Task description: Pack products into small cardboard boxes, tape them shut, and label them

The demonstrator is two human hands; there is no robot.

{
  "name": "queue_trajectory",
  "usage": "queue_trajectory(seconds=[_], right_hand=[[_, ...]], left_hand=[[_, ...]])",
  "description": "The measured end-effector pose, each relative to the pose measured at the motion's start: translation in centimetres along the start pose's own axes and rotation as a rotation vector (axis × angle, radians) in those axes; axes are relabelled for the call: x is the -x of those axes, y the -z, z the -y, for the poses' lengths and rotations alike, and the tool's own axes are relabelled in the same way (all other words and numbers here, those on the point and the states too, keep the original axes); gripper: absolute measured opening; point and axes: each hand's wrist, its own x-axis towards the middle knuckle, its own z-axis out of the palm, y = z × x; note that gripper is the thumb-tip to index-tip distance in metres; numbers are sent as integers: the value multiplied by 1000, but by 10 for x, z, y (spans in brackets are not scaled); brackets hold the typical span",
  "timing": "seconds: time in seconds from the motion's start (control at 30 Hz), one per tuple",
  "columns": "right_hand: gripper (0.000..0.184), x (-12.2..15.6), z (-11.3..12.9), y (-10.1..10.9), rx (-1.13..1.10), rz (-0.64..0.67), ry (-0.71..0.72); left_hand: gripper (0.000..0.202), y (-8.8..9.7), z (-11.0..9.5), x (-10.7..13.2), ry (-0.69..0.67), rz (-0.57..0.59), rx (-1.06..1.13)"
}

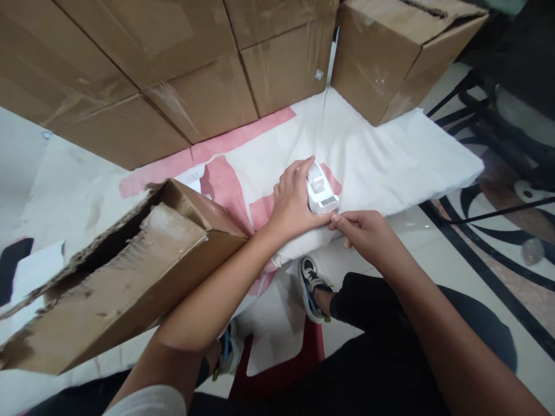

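My left hand point(292, 199) is wrapped round a small white device point(321, 190) with a barcode label, which rests on a white and pink folded cloth point(381, 156) on the floor. My right hand point(362, 228) sits just below the device, its thumb and forefinger pinched together at the device's lower edge; what they pinch is too small to make out. Both forearms reach in from the bottom of the view.
An open, torn cardboard box point(125, 271) lies tilted at the left. Several taped cardboard boxes point(195, 69) stand stacked behind the cloth, another box point(390, 52) at the upper right. My shoe point(312, 286) and dark trouser leg are below. Black metal frame legs point(498, 115) stand right.
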Motion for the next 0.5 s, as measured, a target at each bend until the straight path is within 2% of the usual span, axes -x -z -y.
queue_trajectory(seconds=[0.1, 0.2, 0.3, 0.4, 0.5], right_hand=[[41, 1, 2, 1, 2, 1, -9], [40, 2, 3, 0, -2, -6, -6], [40, 2, 3, -2, -12, -10, -6], [38, 0, 1, -4, -22, -19, -8], [37, -2, -1, -5, -28, -26, -1]], left_hand=[[118, 2, 1, 0, 6, 15, 4], [122, 8, 5, -1, -33, 105, 36], [110, 13, 10, -2, -86, 187, 91], [95, 13, 7, -3, -42, 160, 87], [94, 10, -1, -1, 37, 96, 23]])
